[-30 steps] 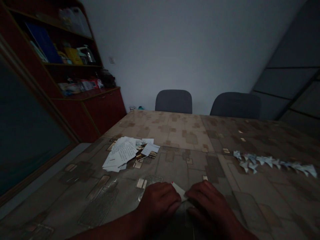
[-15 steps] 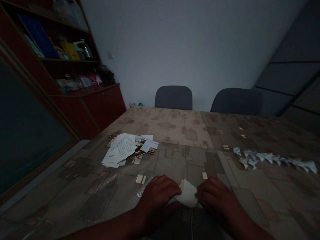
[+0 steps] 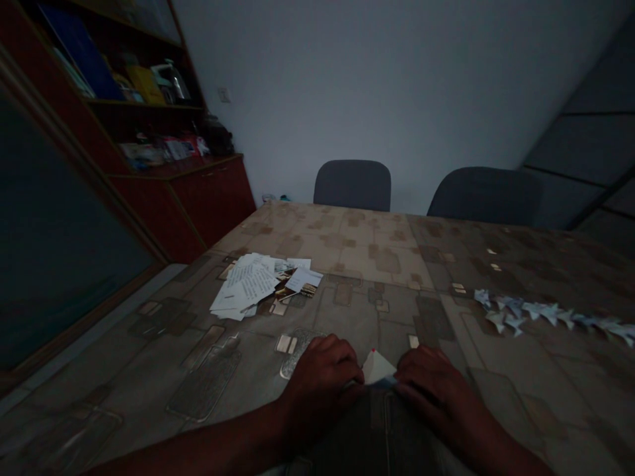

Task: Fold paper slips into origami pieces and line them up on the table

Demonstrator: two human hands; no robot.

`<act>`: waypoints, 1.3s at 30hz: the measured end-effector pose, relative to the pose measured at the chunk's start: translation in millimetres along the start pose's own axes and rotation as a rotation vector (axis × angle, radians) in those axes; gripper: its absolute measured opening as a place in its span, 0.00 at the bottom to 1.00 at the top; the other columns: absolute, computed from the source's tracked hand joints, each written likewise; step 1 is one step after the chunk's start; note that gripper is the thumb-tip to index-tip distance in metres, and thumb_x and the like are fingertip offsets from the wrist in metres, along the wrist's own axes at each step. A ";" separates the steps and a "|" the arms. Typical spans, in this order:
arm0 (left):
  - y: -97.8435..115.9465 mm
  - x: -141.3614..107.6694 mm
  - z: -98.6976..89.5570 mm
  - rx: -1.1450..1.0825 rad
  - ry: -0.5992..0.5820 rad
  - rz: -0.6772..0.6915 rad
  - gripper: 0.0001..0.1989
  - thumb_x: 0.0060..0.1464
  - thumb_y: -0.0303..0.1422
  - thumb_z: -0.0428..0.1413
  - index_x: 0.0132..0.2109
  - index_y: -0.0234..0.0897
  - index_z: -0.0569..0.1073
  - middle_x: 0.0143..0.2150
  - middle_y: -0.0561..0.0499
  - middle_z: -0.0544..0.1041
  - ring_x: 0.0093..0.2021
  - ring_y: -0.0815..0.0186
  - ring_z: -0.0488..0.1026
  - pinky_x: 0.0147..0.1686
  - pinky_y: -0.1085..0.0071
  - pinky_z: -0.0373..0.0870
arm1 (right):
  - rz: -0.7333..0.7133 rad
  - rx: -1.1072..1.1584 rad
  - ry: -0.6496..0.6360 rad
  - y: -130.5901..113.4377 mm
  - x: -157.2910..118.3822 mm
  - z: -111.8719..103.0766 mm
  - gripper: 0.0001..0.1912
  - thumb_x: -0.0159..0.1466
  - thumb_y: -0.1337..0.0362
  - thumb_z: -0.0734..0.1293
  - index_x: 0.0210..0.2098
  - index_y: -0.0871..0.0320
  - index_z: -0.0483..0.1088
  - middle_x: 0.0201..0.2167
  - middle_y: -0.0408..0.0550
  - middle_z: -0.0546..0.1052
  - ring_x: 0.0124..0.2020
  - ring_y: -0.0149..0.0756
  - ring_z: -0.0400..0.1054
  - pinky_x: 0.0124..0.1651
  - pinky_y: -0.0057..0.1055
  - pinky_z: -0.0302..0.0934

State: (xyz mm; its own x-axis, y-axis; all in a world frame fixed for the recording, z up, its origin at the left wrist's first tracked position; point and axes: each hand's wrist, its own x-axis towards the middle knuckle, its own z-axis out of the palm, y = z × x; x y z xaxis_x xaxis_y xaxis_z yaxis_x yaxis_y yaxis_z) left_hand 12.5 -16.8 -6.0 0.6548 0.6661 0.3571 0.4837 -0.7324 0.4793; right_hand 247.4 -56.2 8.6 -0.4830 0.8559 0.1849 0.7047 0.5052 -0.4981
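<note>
A small piece of pale paper (image 3: 378, 367) with a red mark at its tip is held between my two hands, close to the front edge of the table. My left hand (image 3: 325, 373) has its curled fingers closed on the paper's left side. On the right side, my right hand (image 3: 434, 380) pinches the other end. The paper's lower part is folded toward me and looks bluish in shadow. My fingers partly hide both of its ends.
Printed paper sheets (image 3: 245, 291) lie piled at the left on the patterned tablecloth (image 3: 342, 317). A row of folded paper pieces (image 3: 546, 314) is at the right. Two grey chairs (image 3: 352, 185) stand behind the table, and a red cabinet (image 3: 213, 201) is at the back left.
The paper now shows as a smaller triangle, its lower part folded over. My fingers have drawn in along its lower edge. The whole view has shifted slightly.
</note>
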 end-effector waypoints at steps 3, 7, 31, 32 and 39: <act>-0.1 0.5 0.6 -0.018 0.010 -0.047 0.04 0.53 0.29 0.62 0.33 0.36 0.73 0.35 0.52 0.74 0.38 0.63 0.67 0.39 0.66 0.57 | 0.050 -0.001 0.031 0.3 2.5 2.1 0.11 0.69 0.63 0.60 0.31 0.56 0.69 0.30 0.46 0.73 0.34 0.39 0.67 0.39 0.37 0.59; 1.0 2.7 1.4 -0.004 0.025 -0.091 0.05 0.52 0.29 0.62 0.33 0.36 0.72 0.35 0.52 0.72 0.38 0.62 0.66 0.39 0.65 0.57 | 0.129 -0.035 0.074 0.1 7.6 6.1 0.12 0.67 0.64 0.62 0.27 0.55 0.68 0.26 0.44 0.72 0.32 0.38 0.67 0.37 0.36 0.59; 21.6 -38.3 37.3 0.374 0.052 0.344 0.16 0.64 0.35 0.50 0.54 0.30 0.69 0.55 0.42 0.74 0.61 0.56 0.64 0.58 0.61 0.63 | 0.219 -0.201 0.152 -2.0 12.6 13.7 0.09 0.61 0.66 0.67 0.24 0.54 0.66 0.25 0.44 0.72 0.31 0.42 0.67 0.35 0.38 0.57; 22.3 -38.1 36.5 0.374 0.040 0.339 0.17 0.64 0.36 0.50 0.54 0.30 0.69 0.55 0.42 0.74 0.61 0.56 0.64 0.57 0.61 0.64 | 0.217 -0.205 0.153 -2.6 12.8 13.7 0.10 0.62 0.66 0.67 0.24 0.54 0.66 0.25 0.44 0.72 0.30 0.42 0.67 0.35 0.37 0.57; 26.3 -35.6 29.0 0.360 0.019 0.325 0.17 0.64 0.34 0.49 0.55 0.29 0.68 0.57 0.40 0.73 0.60 0.54 0.66 0.55 0.61 0.67 | 0.240 -0.213 0.117 -5.5 13.4 13.2 0.12 0.65 0.63 0.63 0.25 0.54 0.66 0.26 0.46 0.72 0.31 0.42 0.66 0.36 0.39 0.56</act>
State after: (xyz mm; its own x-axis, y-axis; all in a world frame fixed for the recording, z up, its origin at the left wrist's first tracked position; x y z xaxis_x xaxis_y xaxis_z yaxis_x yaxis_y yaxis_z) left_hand 18.8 -63.9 -29.3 0.7960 0.3951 0.4585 0.4287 -0.9028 0.0337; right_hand 230.1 -49.0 2.6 -0.2365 0.9537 0.1858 0.8895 0.2895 -0.3536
